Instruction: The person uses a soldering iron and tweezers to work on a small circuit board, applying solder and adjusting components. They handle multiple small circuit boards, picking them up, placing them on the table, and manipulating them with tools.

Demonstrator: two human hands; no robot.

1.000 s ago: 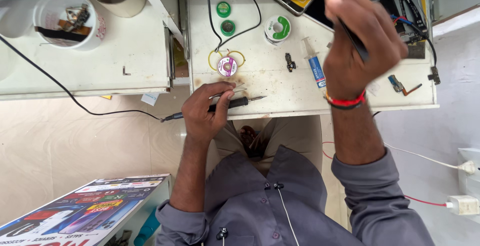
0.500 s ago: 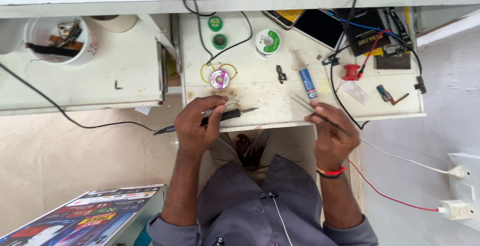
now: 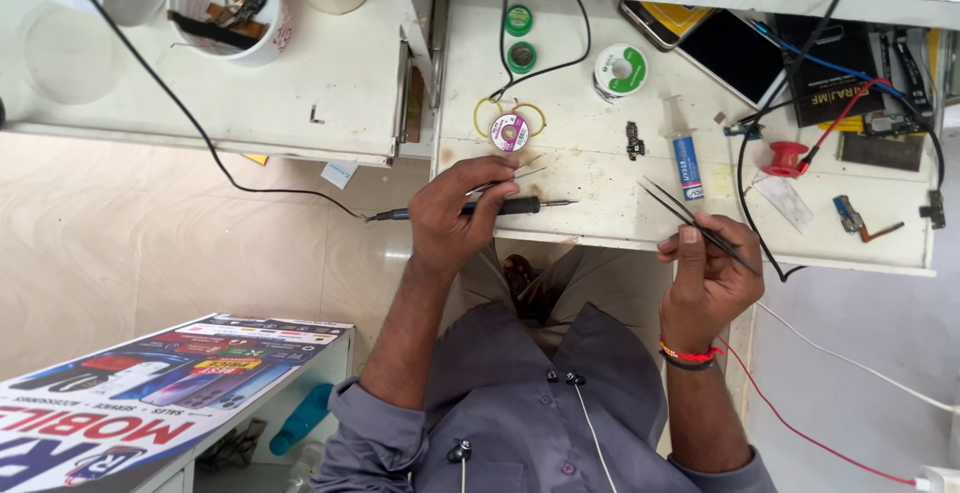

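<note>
Black soldering iron (image 3: 500, 207) lying level (corded), thin tweezers (image 3: 690, 219) tilted

Bright, even light fills the frame, with no single source in view. Shadows are soft and short, as under the left hand (image 3: 455, 215) on the worn white worktop (image 3: 600, 178). A mild sheen lies on the dark glossy phone screen (image 3: 740, 53) at the upper right. Focus is crisp at the centre; straight edges bow slightly towards the frame's borders
</note>
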